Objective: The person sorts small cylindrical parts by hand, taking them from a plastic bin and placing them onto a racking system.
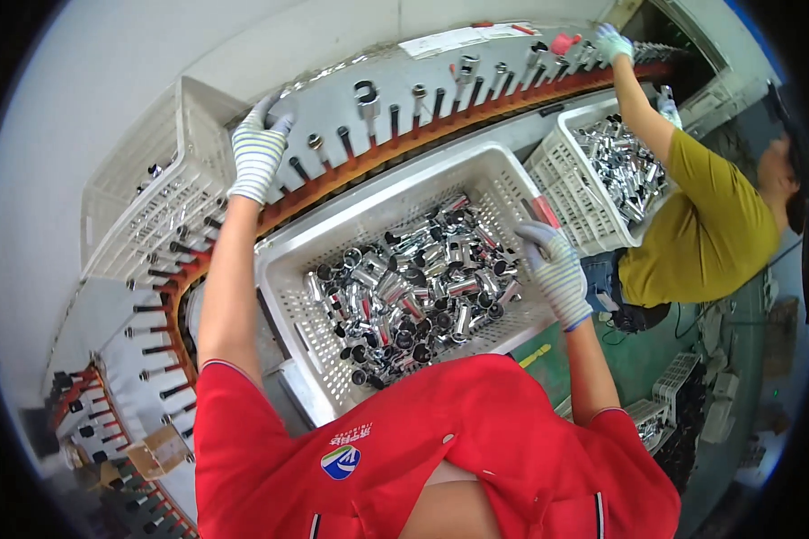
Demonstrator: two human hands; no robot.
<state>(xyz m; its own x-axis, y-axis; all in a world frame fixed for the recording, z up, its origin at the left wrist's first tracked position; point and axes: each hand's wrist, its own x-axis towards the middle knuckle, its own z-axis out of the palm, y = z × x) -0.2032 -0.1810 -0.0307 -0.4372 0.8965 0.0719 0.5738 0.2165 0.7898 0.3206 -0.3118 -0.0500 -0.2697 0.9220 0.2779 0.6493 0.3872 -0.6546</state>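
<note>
My left hand [259, 151], in a striped glove with grey fingertips, reaches up to the row of upright pegs on the curved conveyor [391, 144]. Its fingers are bent together, and whatever they hold is hidden. My right hand [557, 268], gloved alike, lies by the right rim of a large white plastic crate [333, 227]. The fingers of that hand are loosely apart over the rim, with nothing seen in them. Inside the crate is a heap of shiny chrome metal sockets [413, 292]. A large chrome socket [367, 101] stands on a peg to the right of my left hand.
Another white crate [175, 171] stands beyond the conveyor at left. At right, a person in an olive shirt [706, 225] reaches over the line beside a crate of chrome parts [625, 171]. The peg line bends round to the left side. A white sheet [467, 39] lies at the back.
</note>
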